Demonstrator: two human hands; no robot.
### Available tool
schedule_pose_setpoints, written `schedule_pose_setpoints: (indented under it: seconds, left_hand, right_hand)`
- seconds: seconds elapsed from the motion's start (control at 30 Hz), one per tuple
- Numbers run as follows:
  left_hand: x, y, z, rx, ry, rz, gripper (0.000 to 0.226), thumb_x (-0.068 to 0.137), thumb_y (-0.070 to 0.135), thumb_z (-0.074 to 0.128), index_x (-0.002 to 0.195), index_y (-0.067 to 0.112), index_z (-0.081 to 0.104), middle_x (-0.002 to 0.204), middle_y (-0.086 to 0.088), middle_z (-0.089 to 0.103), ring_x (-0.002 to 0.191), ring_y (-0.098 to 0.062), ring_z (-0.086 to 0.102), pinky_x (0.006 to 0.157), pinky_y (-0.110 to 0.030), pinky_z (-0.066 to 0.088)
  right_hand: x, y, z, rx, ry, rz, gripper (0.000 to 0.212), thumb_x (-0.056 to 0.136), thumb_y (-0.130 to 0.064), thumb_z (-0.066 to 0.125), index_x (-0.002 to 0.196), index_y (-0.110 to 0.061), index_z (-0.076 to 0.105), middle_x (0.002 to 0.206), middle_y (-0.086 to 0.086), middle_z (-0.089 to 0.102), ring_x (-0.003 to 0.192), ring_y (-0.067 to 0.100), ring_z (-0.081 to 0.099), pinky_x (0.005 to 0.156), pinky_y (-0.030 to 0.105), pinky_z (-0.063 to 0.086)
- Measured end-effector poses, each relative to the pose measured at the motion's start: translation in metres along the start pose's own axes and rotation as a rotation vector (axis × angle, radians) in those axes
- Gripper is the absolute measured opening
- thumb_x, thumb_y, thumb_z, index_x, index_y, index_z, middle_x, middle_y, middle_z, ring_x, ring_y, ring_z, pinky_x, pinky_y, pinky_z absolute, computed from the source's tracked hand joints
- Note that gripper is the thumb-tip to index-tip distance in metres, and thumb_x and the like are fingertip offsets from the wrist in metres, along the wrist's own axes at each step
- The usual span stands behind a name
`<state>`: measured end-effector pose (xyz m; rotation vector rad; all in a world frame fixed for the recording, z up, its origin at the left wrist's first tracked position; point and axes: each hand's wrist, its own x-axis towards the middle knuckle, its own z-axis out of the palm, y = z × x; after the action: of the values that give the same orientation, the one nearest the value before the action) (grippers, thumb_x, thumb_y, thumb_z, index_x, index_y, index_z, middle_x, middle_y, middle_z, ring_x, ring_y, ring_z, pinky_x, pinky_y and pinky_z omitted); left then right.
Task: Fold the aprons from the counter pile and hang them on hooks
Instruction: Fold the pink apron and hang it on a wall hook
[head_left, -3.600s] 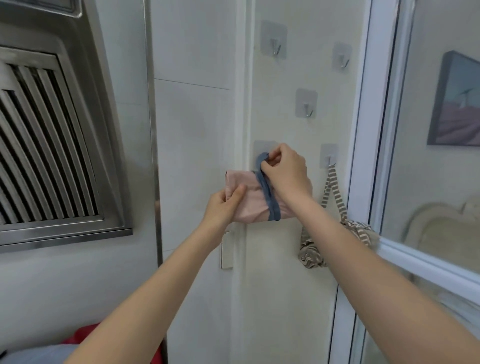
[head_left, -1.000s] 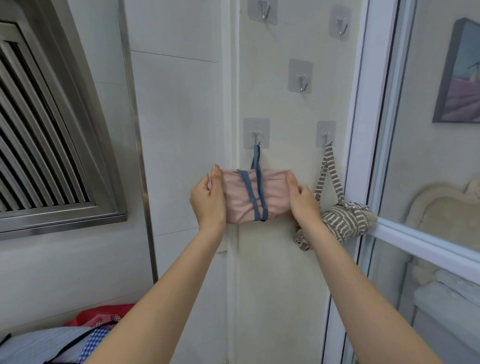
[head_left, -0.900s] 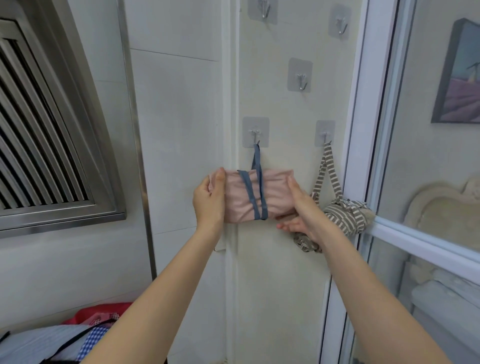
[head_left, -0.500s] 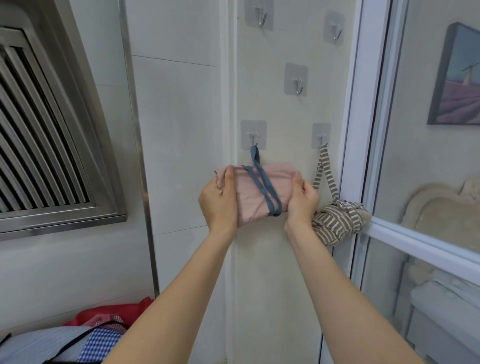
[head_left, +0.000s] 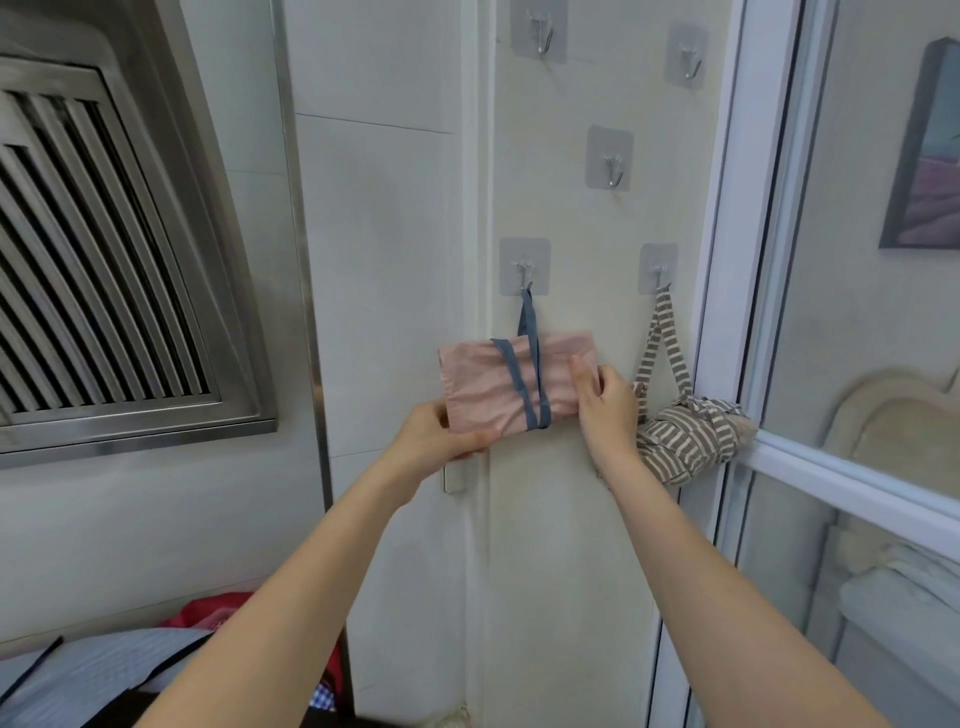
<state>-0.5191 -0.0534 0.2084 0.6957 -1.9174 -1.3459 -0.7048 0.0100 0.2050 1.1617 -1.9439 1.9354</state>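
Pink folded apron (head_left: 511, 382) hangs against the cream wall by its blue strap (head_left: 527, 317), which runs up to the lower-left hook (head_left: 524, 267) and also wraps twice around the bundle. We hold it from both sides. Our left hand (head_left: 436, 434) grips the lower-left corner, thumb on the front of the cloth and fingers (head_left: 470, 452) curled beneath its bottom edge. Our right hand (head_left: 605, 400) pinches the right edge, with the thumb laid across the front and the other fingers behind the fabric, where we cannot see them.

Just beside our right hand, a striped brown-and-cream apron (head_left: 685, 436) hangs bundled from the lower-right hook (head_left: 658, 270) by its own striped strap. It touches the white frame of the glass door (head_left: 779, 312). Three more hooks sit higher on the same wall with nothing on them: one in the middle (head_left: 610, 158), one at top left (head_left: 540, 28) and one at top right (head_left: 687, 54).

To the left stands a steel range hood (head_left: 119, 260) with slatted vents. At the bottom left edge lies a pile of aprons (head_left: 130, 670): pale blue cloth with dark straps, a bit of red behind it and a small patch of blue check.
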Motion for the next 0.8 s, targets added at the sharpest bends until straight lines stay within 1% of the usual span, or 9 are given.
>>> schedule_pose_setpoints:
  seconds: [0.07, 0.13, 0.27, 0.37, 0.47, 0.57, 0.63, 0.73, 0.8]
  left_hand:
    - [0.002, 0.009, 0.002, 0.240, 0.104, 0.105, 0.024, 0.081, 0.013, 0.072, 0.101, 0.012, 0.059, 0.075, 0.003, 0.064, 0.067, -0.010, 0.059, 0.059, -0.018, 0.046]
    - [0.004, 0.015, 0.003, 0.358, 0.136, 0.134, 0.024, 0.082, 0.016, 0.071, 0.101, 0.013, 0.057, 0.076, 0.003, 0.062, 0.066, -0.009, 0.057, 0.058, -0.020, 0.045]
    - [-0.002, 0.016, -0.001, 0.246, 0.022, 0.056, 0.055, 0.078, 0.022, 0.075, 0.122, 0.014, 0.042, 0.105, 0.003, 0.055, 0.098, -0.018, 0.057, 0.083, -0.033, 0.052]
    - [-0.014, 0.013, -0.011, 0.233, 0.030, 0.040, 0.064, 0.077, 0.025, 0.077, 0.125, 0.016, 0.035, 0.106, 0.006, 0.050, 0.099, -0.015, 0.054, 0.082, -0.028, 0.047]
    - [-0.029, 0.009, -0.029, 0.267, 0.106, 0.059, 0.061, 0.079, 0.025, 0.074, 0.127, 0.014, 0.037, 0.114, -0.001, 0.050, 0.097, -0.015, 0.053, 0.078, -0.026, 0.042]
    - [-0.044, -0.002, -0.055, 0.258, 0.144, 0.037, 0.051, 0.081, 0.025, 0.073, 0.119, 0.016, 0.042, 0.117, -0.004, 0.052, 0.100, -0.019, 0.055, 0.085, -0.034, 0.049]
    - [-0.058, -0.014, -0.073, 0.234, 0.113, -0.030, 0.049, 0.081, 0.023, 0.072, 0.119, 0.016, 0.041, 0.120, -0.006, 0.050, 0.101, -0.020, 0.055, 0.089, -0.037, 0.050]
    - [-0.086, -0.031, -0.089, 0.209, 0.009, -0.137, 0.053, 0.083, 0.020, 0.070, 0.125, 0.015, 0.038, 0.121, -0.005, 0.045, 0.105, -0.021, 0.054, 0.079, -0.031, 0.051]
    - [-0.096, -0.042, -0.087, 0.221, -0.047, -0.163, 0.054, 0.085, 0.019, 0.068, 0.128, 0.014, 0.036, 0.121, -0.005, 0.044, 0.104, -0.020, 0.053, 0.078, -0.029, 0.051]
  right_hand:
    - [-0.001, 0.001, 0.001, -0.089, 0.026, 0.017, 0.034, 0.097, -0.039, 0.045, 0.088, -0.006, 0.051, 0.089, 0.011, 0.049, 0.089, 0.026, 0.048, 0.078, 0.038, 0.038]
    - [-0.003, -0.002, 0.000, -0.140, 0.016, 0.061, 0.036, 0.099, -0.036, 0.042, 0.100, -0.001, 0.051, 0.101, 0.015, 0.051, 0.102, 0.030, 0.049, 0.084, 0.039, 0.038]
    - [-0.009, -0.016, -0.005, -0.247, 0.013, 0.103, 0.040, 0.099, -0.034, 0.040, 0.117, 0.002, 0.046, 0.124, 0.021, 0.047, 0.117, 0.033, 0.043, 0.095, 0.043, 0.036]
    - [-0.018, -0.034, -0.010, -0.363, 0.076, 0.087, 0.039, 0.099, -0.033, 0.040, 0.122, -0.002, 0.044, 0.131, 0.019, 0.042, 0.122, 0.032, 0.037, 0.098, 0.042, 0.031]
    - [-0.036, -0.063, -0.008, -0.417, 0.235, -0.084, 0.030, 0.098, -0.027, 0.043, 0.117, -0.004, 0.048, 0.127, 0.016, 0.043, 0.118, 0.030, 0.038, 0.095, 0.038, 0.031]
    - [-0.065, -0.097, 0.017, -0.363, 0.286, -0.367, 0.022, 0.092, -0.018, 0.048, 0.109, -0.004, 0.055, 0.119, 0.015, 0.048, 0.111, 0.029, 0.042, 0.090, 0.036, 0.031]
    - [-0.083, -0.102, 0.033, -0.525, 0.180, -0.417, 0.030, 0.087, -0.015, 0.049, 0.116, -0.008, 0.054, 0.127, 0.014, 0.045, 0.117, 0.031, 0.039, 0.094, 0.041, 0.030]
    - [-0.097, -0.077, 0.031, -0.771, -0.221, -0.103, 0.045, 0.091, -0.013, 0.046, 0.135, -0.011, 0.035, 0.152, 0.016, 0.011, 0.138, 0.034, 0.014, 0.106, 0.049, 0.023]
    - [-0.093, -0.059, 0.022, -0.789, -0.371, -0.038, 0.045, 0.092, -0.011, 0.047, 0.135, -0.009, 0.032, 0.156, 0.014, -0.001, 0.142, 0.032, 0.004, 0.109, 0.048, 0.021]
